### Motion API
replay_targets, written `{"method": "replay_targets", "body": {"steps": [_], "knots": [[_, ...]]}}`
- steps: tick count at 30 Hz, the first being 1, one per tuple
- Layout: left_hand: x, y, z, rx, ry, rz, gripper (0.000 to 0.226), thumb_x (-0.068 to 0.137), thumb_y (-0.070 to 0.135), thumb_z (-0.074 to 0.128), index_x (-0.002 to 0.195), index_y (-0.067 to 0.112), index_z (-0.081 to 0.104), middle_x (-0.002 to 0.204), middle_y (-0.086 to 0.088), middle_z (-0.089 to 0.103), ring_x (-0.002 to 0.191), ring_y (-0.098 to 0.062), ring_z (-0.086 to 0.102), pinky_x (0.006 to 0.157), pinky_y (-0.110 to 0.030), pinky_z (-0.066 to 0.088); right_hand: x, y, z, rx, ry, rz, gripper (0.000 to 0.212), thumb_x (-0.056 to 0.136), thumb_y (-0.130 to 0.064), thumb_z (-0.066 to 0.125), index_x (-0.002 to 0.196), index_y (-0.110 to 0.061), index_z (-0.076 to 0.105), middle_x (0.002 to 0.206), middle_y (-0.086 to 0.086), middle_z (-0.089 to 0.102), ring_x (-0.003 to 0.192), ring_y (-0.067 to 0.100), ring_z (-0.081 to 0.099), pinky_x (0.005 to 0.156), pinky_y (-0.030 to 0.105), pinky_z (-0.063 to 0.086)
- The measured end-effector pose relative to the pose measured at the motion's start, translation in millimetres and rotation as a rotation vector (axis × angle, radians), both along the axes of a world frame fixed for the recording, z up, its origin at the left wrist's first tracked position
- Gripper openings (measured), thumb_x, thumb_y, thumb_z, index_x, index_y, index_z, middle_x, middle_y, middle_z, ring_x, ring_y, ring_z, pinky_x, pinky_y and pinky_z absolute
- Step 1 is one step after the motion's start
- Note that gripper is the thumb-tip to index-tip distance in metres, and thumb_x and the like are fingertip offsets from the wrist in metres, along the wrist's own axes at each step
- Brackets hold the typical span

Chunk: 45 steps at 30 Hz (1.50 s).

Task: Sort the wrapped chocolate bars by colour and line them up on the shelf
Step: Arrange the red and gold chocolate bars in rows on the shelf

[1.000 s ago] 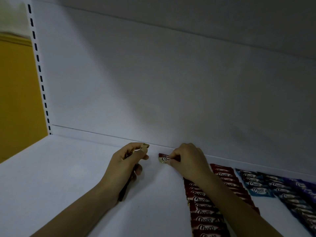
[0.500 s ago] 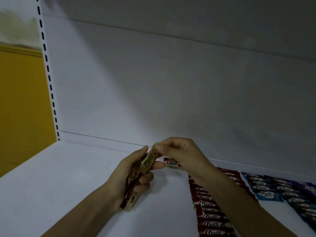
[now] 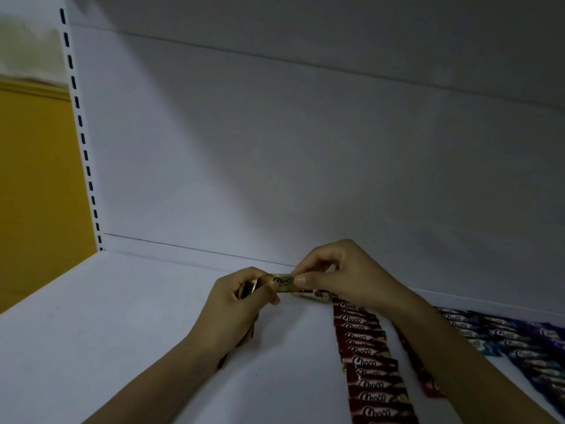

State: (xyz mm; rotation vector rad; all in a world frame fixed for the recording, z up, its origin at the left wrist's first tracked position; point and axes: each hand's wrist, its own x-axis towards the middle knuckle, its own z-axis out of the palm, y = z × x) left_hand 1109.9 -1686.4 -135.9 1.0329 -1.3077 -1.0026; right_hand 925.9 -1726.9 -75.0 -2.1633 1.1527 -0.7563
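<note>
Above the shelf (image 3: 122, 332), the right hand (image 3: 345, 276) pinched a gold bar (image 3: 282, 282) by its end; the left hand (image 3: 235, 310) gripped the bunch (image 3: 248, 290). Likely sorting step; next, lay it left of the red row (image 3: 371, 368).

Shiny gold bar (image 3: 282, 282) with black "Choco" script along the wrapper. Dark brown and gold on the bundle (image 3: 248, 291) inside the left hand (image 3: 232, 313). Deep red all down the red row (image 3: 370, 365), each wrapper with white "Choco" script outlined dark and a pale gold strip at one end. Same deep red on the second red row (image 3: 428, 385), mostly hidden. Teal blue with white script on the blue bars (image 3: 477, 335); violet with white script on the purple bars (image 3: 544, 359). Plain white shelf (image 3: 122, 332) and back panel (image 3: 275, 148), greyed by shadow. White upright (image 3: 80, 133) with a column of black slots. Mustard yellow wall (image 3: 33, 194), off-white above.
</note>
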Motion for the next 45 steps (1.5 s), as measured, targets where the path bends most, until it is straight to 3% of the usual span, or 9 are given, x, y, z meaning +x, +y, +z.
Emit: {"method": "replay_targets", "body": {"steps": [4, 8, 12, 17, 21, 25, 29, 34, 45], "knots": [[-1, 3, -3, -0.189, -0.18, 0.088, 0.017, 0.089, 0.01, 0.064, 0.082, 0.024, 0.073, 0.054, 0.007, 0.059, 0.04, -0.007, 0.045, 0.043, -0.015, 0.038, -2, -1, 0, 0.081, -0.018, 0.014, 0.016, 0.084, -0.035, 0.068, 0.083, -0.02, 0.075, 0.081, 0.0, 0.073, 0.079, 0.015, 0.068, 0.074, 0.026, 0.052], [-2, 7, -2, -0.341, -0.336, 0.095, 0.032, 0.082, -0.004, 0.068, 0.083, 0.028, 0.071, 0.066, 0.02, 0.065, 0.045, 0.006, 0.05, 0.046, -0.005, 0.036, -2, -1, -3, 0.25, 0.036, 0.115, 0.014, 0.085, -0.023, 0.069, 0.097, -0.017, 0.074, 0.094, -0.001, 0.074, 0.09, 0.008, 0.068, 0.085, 0.018, 0.051], [-4, 3, -6, -0.252, -0.225, 0.12, 0.03, 0.086, 0.002, 0.066, 0.091, 0.031, 0.07, 0.07, 0.015, 0.067, 0.043, 0.005, 0.048, 0.046, -0.007, 0.038, -4, -3, -2, 0.234, 0.021, 0.044, 0.005, 0.083, -0.025, 0.072, 0.085, -0.024, 0.076, 0.084, -0.007, 0.074, 0.08, 0.002, 0.067, 0.071, 0.011, 0.048], [2, -6, -12, -0.113, -0.125, 0.182, 0.021, 0.088, 0.009, 0.065, 0.09, 0.03, 0.069, 0.062, 0.009, 0.06, 0.041, -0.004, 0.045, 0.042, -0.014, 0.04, -14, -15, -16, 0.074, 0.133, -0.201, 0.006, 0.081, -0.019, 0.073, 0.083, -0.024, 0.076, 0.078, -0.005, 0.073, 0.077, 0.009, 0.067, 0.073, 0.02, 0.051], [2, -8, -14, -0.089, -0.107, 0.174, 0.018, 0.088, 0.01, 0.065, 0.088, 0.027, 0.069, 0.057, 0.01, 0.058, 0.038, -0.004, 0.043, 0.038, -0.015, 0.037, -17, -24, -34, -0.008, 0.19, -0.322, 0.007, 0.078, -0.016, 0.076, 0.079, -0.023, 0.074, 0.07, -0.007, 0.068, 0.06, 0.001, 0.059, 0.055, 0.007, 0.042], [2, -10, -16, -0.087, -0.122, 0.176, 0.017, 0.088, 0.01, 0.066, 0.087, 0.027, 0.069, 0.058, 0.014, 0.059, 0.037, -0.003, 0.043, 0.039, -0.013, 0.035, -16, -27, -48, -0.087, 0.277, -0.344, 0.002, 0.078, -0.023, 0.075, 0.08, -0.023, 0.075, 0.072, -0.014, 0.067, 0.067, 0.001, 0.061, 0.066, 0.017, 0.048], [2, -11, -18, -0.073, -0.085, 0.172, 0.017, 0.088, 0.011, 0.066, 0.086, 0.028, 0.069, 0.06, 0.004, 0.057, 0.034, -0.006, 0.04, 0.036, -0.016, 0.035, -14, -27, -53, -0.198, 0.338, -0.318, 0.004, 0.08, -0.024, 0.073, 0.083, -0.024, 0.076, 0.064, -0.02, 0.053, 0.065, -0.003, 0.053, 0.069, 0.016, 0.04], [2, -11, -17, -0.077, -0.073, 0.17, 0.017, 0.088, 0.01, 0.065, 0.086, 0.026, 0.069, 0.059, -0.002, 0.055, 0.032, -0.009, 0.04, 0.035, -0.018, 0.035, -12, -26, -53, -0.229, 0.378, -0.306, 0.013, 0.081, -0.03, 0.072, 0.092, -0.023, 0.075, 0.085, -0.01, 0.067, 0.076, 0.004, 0.057, 0.075, 0.02, 0.044], [2, -11, -18, -0.088, -0.113, 0.191, 0.016, 0.087, 0.015, 0.066, 0.086, 0.031, 0.068, 0.068, -0.007, 0.06, 0.039, -0.005, 0.042, 0.04, -0.018, 0.037, -10, -24, -50, -0.215, 0.47, -0.264, 0.034, 0.082, -0.037, 0.07, 0.113, -0.025, 0.069, 0.102, -0.005, 0.065, 0.095, 0.011, 0.055, 0.083, 0.025, 0.043]]}}
